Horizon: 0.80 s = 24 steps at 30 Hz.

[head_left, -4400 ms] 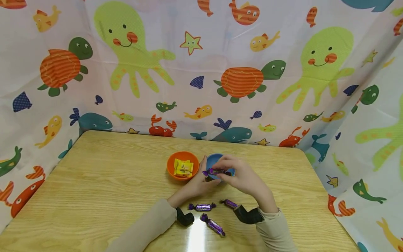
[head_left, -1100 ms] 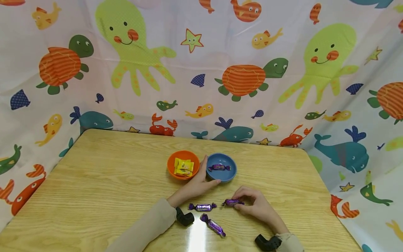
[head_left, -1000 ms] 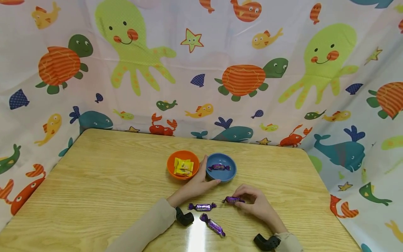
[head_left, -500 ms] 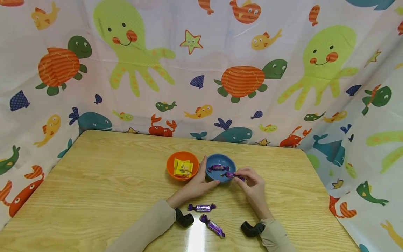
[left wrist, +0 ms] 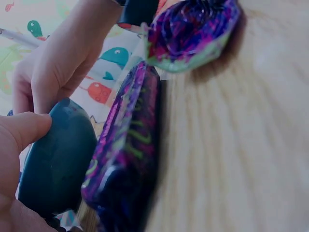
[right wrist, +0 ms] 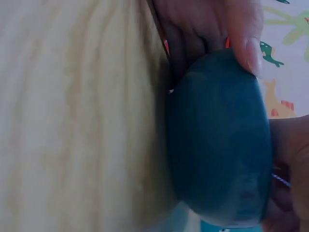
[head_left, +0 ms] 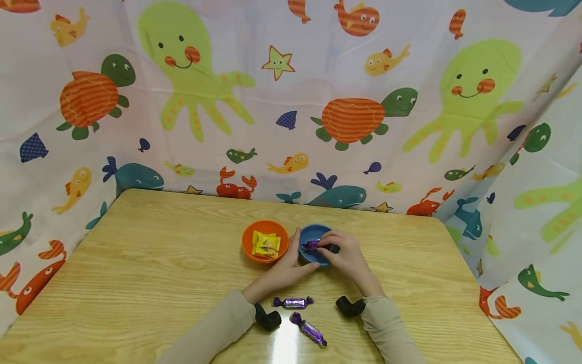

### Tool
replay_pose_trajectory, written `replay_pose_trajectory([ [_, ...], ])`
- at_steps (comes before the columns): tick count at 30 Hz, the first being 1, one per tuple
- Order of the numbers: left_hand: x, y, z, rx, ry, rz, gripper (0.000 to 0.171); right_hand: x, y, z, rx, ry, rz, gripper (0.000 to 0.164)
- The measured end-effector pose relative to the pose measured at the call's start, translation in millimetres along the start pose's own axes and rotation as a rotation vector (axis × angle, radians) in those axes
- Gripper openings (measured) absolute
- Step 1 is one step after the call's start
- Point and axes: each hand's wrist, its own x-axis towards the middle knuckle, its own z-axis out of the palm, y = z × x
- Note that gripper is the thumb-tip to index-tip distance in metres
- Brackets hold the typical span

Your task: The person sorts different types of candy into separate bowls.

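Observation:
My left hand [head_left: 284,268] holds the blue bowl [head_left: 312,231], thumb along its near rim and fingers at its left side. Inside the bowl, my right hand [head_left: 349,255] pinches a purple wrapped candy [head_left: 310,246] between thumb and fingertips; these fingers hide part of it and the bowl's right side. In the right wrist view the left thumb [right wrist: 251,53] presses on the bowl's [right wrist: 217,140] rim. Two more purple wrapped candies, one lying crosswise [head_left: 294,303] and one slanted [head_left: 310,331], are on the table in front of the bowl.
An orange bowl [head_left: 248,245] with several small yellow packets [head_left: 266,244] stands just left of the left hand. Black wrist cameras [head_left: 267,318] sit at both sleeves. A cloth with printed sea animals [head_left: 282,65] hangs behind and beside the wooden table [head_left: 150,263].
My right hand has picked up a purple candy from the table, right of the crosswise one, and carried it up and left into the blue bowl. The left hand has stayed at the bowl.

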Motion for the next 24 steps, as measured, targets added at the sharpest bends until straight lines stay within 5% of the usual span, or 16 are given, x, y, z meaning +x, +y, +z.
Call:
replay_pose_trajectory([
  [10, -1.2, -0.4, -1.3, 0.005, 0.002, 0.006, 0.102, 12.7, -13.6, -1.7, -0.265, -0.234, 0.083, 0.012],
  [24, -2.2, -1.1, -1.0, -0.014, -0.004, 0.023, 0.100, 14.4, -18.0, -0.8, -0.268, -0.298, 0.163, 0.010],
])
